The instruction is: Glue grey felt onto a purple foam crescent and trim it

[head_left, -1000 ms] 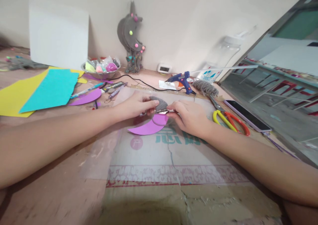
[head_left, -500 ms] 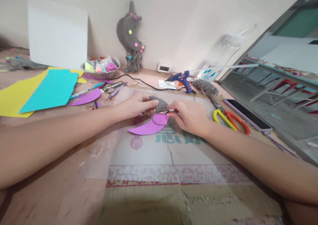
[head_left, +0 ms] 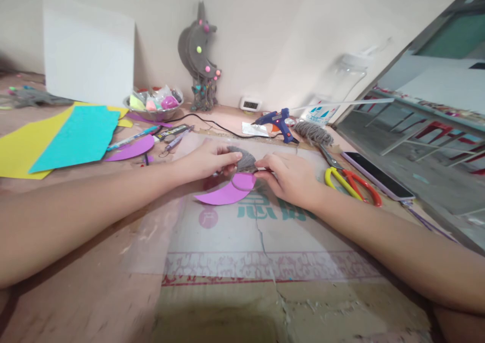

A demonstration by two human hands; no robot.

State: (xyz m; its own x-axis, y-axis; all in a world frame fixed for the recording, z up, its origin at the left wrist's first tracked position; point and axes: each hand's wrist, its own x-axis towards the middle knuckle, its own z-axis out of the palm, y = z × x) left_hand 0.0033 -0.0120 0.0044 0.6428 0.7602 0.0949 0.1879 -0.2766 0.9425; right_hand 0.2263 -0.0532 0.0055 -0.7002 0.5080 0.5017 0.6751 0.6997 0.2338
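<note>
A purple crescent [head_left: 223, 194], its upper part wound with grey yarn [head_left: 245, 159], is between my hands over the sheet-covered table. My left hand [head_left: 210, 161] grips the wound end, thumb on top and fingers behind. At the right edge of the crescent, my right hand [head_left: 290, 177] has thumb and forefinger pinched together on the grey yarn; a small pale bit shows there. One loose loop of yarn curves across the bare purple part. The fingers partly hide the far side of the crescent.
A blue glue gun [head_left: 279, 124], a yarn skein [head_left: 313, 132], scissors [head_left: 350, 182] and a phone [head_left: 379, 175] lie beyond and right of my hands. Left are turquoise foam sheet [head_left: 78, 138], yellow sheet [head_left: 22, 146], pens and a bowl [head_left: 153, 111]. A grey moon ornament [head_left: 199, 50] hangs behind.
Both hands stay almost in place. The yarn-wound part has tilted slightly between the fingers, and the loose loop on the purple part has shifted a little.
</note>
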